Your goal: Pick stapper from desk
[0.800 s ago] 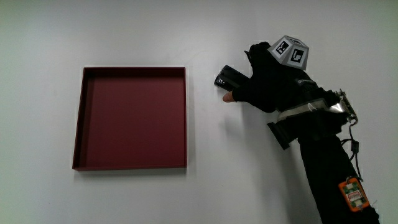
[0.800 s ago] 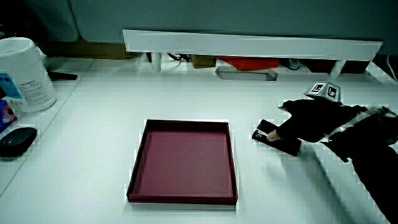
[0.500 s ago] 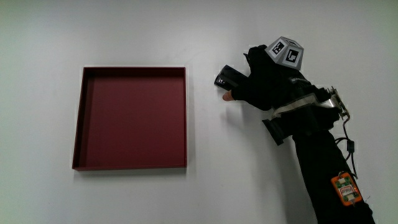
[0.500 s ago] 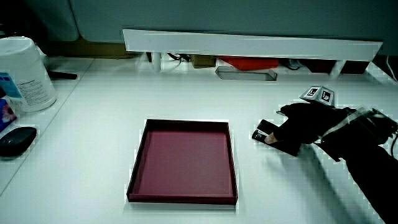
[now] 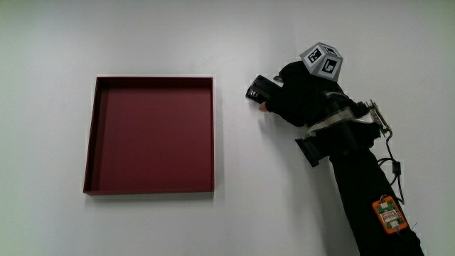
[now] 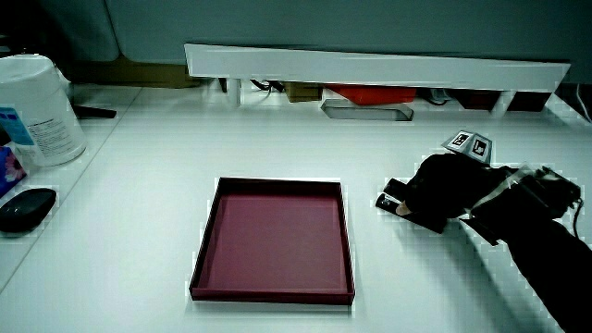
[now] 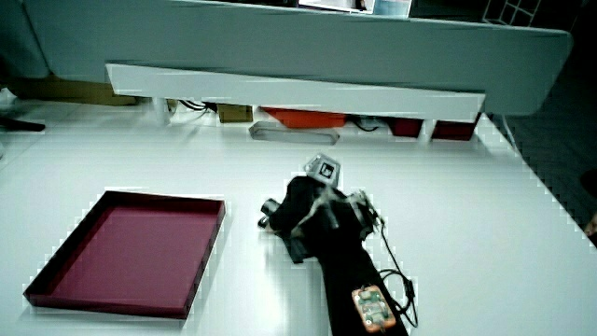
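Fingers curled down and closed over the stapler [image 5: 257,88], that's the picture from the main view: the hand [image 5: 298,99] is clamped on the dark body of it, with only one short end of the stapler poking out toward the red tray [image 5: 149,135]. Stapler sits on the white table [image 5: 234,213], beside the tray, just apart from the tray's nearest wall, level with the tray corner that lies farther from the person. The patterned cube [image 5: 321,60] rides on the back of the glove, and the black-sleeved forearm [image 5: 355,171] runs back toward the person, an orange tag [image 5: 386,214] on the sleeve.

Now a side view: the hand [image 6: 444,190] lies low on the table beside the tray [image 6: 273,236], wrapped on the stapler [image 6: 389,197], whose free end points at the tray. I can't tell whether the stapler is off the table surface. Well away from the tray, at the table's edge, there's a white canister [image 6: 35,109] and a dark computer mouse [image 6: 26,207].

On to a side view again: the hand [image 7: 303,210] covers nearly all of the stapler [image 7: 270,215], just a dark tip showing on the tray's [image 7: 131,252] side. Cube [image 7: 323,169] on top, orange tag [image 7: 367,306] down the forearm.
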